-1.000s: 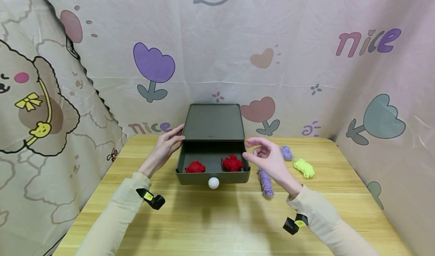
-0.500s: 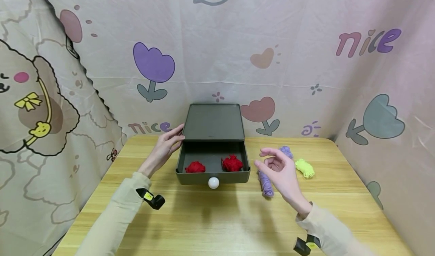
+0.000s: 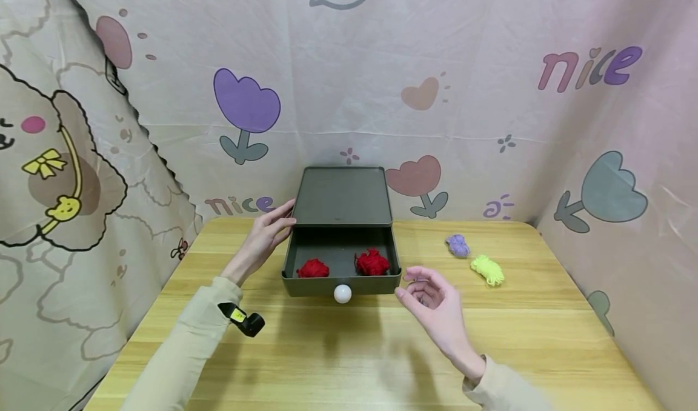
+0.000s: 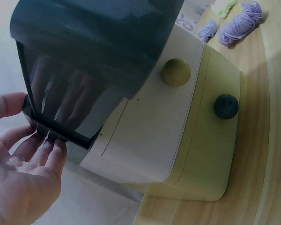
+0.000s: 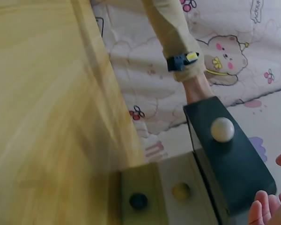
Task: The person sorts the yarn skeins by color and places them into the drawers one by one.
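Observation:
My left hand [image 3: 260, 241] holds the left side of a small drawer cabinet [image 3: 342, 196], thumb and fingertips at its dark casing in the left wrist view. The dark grey top drawer [image 3: 311, 287], with a white knob [image 3: 342, 294], is pulled out and holds two red yarn bundles, one left [image 3: 313, 269] and one right [image 3: 372, 262]. By the drawer's front right corner hangs my right hand [image 3: 438, 314], fingers loosely curved around nothing. It mostly hides a purple yarn skein [image 4: 241, 23], which the left wrist view shows on the table.
Behind and right of my right hand lie a small purple yarn bundle [image 3: 458, 245] and a neon yellow yarn bundle [image 3: 488, 270] on the wooden table [image 3: 305, 362]. Below the top drawer, a white drawer [image 4: 150, 108] and a yellowish one [image 4: 215, 145] are closed. A printed curtain [image 3: 349, 65] hangs behind.
My right hand moved away from the drawer's right side, out to the right, then back toward the front and left. The left hand, drawer and red yarn stayed in place.

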Available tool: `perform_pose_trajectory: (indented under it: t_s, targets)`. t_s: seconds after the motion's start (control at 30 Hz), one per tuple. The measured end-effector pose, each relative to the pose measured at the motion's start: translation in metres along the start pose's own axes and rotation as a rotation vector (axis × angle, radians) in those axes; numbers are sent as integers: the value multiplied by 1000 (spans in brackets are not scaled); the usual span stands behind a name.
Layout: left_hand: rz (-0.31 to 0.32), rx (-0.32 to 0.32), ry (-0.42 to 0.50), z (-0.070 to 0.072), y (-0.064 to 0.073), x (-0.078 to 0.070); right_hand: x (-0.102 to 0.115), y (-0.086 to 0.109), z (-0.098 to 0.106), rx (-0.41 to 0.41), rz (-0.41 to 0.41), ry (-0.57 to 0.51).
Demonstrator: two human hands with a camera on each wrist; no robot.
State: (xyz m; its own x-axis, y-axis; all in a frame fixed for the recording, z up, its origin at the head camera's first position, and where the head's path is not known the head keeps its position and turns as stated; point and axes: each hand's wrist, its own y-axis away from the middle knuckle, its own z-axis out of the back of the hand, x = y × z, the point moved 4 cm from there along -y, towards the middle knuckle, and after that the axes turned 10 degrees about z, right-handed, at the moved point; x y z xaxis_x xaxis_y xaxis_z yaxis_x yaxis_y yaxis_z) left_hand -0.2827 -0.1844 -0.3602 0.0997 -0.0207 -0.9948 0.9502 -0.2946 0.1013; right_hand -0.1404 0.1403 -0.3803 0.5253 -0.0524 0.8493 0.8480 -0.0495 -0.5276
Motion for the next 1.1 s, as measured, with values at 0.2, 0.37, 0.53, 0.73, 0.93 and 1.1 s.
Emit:
perform_pose_trajectory:
  t_s: [0.2,0.37,0.53,0.73,0.93,1.1]
  targets:
    - [1,-1,-2,0,0,0,-2,13,-11,-12,34,-34]
    - [-3,-2,-4,0,0,0,-6,21,-19,-14,46,-65]
    - [-8,-2,3,0,-1,1,-10,27,-30,29,41,-85]
    - [-5,2,4,0,0,1,-16,31,-47,59,19,-103]
    - [-1,1,5,0,0,1,-20,33,-63,48,-21,-121]
    - [3,-1,2,1,0,1,-22,32,-73,21,-25,-114]
